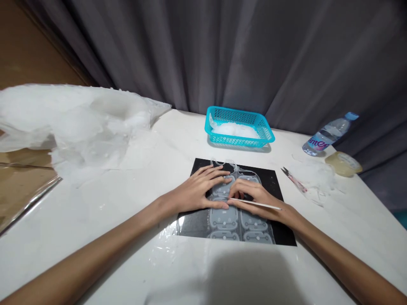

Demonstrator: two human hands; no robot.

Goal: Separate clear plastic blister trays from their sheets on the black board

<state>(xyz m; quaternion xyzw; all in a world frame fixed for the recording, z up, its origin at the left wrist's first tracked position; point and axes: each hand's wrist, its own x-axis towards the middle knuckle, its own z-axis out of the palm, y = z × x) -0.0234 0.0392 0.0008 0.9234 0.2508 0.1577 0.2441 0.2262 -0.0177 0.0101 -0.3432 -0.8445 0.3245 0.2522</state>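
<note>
Fingertips of the right hand [257,193] are pinched on a slim white stick [263,205], and here's its tip, right down at the middle of the clear moulded sheet [223,217], just beside the left thumb. Across from it we have the left hand [197,189], palm down with fingers spread, gripping nothing and resting over the sheet's upper panels. The sheet lies on a black board [286,236] in front of us, two columns of rounded panels, all joined as far as we can see. We'd call this mid-work: one spot is getting the attention, the bottom row has neither hand on it, and which panels are finished we cannot tell (the shiny clear film gives nothing away). Outward to the right, small snips [294,180] lie near crumpled clear scraps [318,174], a hint to us that some cutting is done. Past those, a water bottle [327,136] and a yellowish tub [343,164]. Further back, a blue basket [238,140] holds white material [235,129], finished or waiting, we can't say. Over on the left, a big plastic bag [92,123] bulges whitish on the white table [152,267], and a grey curtain [190,51] backs it all.
</note>
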